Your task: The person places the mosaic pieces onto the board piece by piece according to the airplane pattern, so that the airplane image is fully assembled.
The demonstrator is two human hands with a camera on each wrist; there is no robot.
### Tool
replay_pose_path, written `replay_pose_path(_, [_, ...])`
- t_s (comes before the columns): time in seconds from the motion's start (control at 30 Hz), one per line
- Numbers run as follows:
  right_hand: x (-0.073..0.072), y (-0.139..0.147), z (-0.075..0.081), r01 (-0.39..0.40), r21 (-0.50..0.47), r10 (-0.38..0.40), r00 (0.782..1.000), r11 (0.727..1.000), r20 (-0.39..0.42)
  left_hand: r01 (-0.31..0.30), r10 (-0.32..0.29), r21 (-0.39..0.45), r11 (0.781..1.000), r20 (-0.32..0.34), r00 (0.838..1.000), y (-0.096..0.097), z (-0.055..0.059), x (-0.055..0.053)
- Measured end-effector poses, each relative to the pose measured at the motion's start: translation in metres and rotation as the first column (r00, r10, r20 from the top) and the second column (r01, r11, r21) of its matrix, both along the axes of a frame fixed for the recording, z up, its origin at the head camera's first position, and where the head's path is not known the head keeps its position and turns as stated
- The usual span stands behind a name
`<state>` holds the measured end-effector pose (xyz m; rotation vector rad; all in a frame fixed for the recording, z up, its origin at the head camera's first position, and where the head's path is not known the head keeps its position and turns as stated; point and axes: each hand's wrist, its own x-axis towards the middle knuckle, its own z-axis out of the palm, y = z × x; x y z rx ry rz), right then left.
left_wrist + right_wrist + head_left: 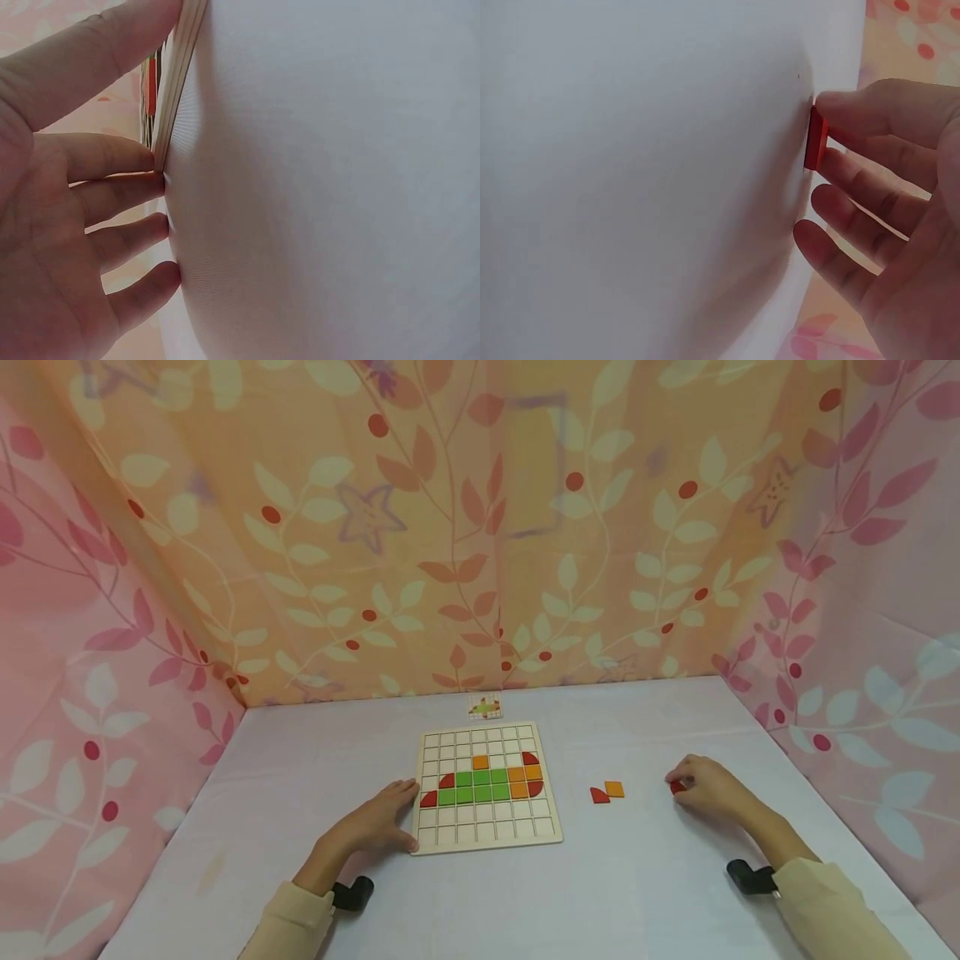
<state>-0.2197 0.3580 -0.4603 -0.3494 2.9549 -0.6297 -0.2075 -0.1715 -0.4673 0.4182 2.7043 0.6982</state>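
A wooden grid board [480, 835] lies on the table, with green, orange and red tiles forming a shape across its middle rows. At its left edge, my left hand [378, 818] touches the side with thumb and fingertips, the fingers fairly straight. The left wrist view shows the board's edge [180, 82] by the thumb and index finger. To the right, my right hand [708, 787] pinches a small red tile [817, 139] at the tabletop. That tile is partly covered by fingers in the head view, so its full outline is hidden.
Between board and right hand lie a red quarter-round tile [599, 795] and an orange square tile [615, 789]. A small pattern card [485, 706] is behind the board. Patterned curtains [480, 527] close off the back and sides of the white table [600, 893].
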Motion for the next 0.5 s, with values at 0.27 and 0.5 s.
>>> replay_pose_path(0.27, [0.005, 0.013, 0.001, 0.029, 0.009, -0.029, 0.999, 1.000, -0.020, -0.004, 0.004, 0.001, 1.000, 0.012, 1.000, -0.001, -0.002, 0.000])
replay_pose_path(0.5, [0.007, 0.017, 0.002, 0.036, 0.009, -0.036, 0.999, 0.999, -0.009, -0.008, 0.009, -0.010, 1.000, 0.015, 1.000, -0.001, -0.003, -0.003])
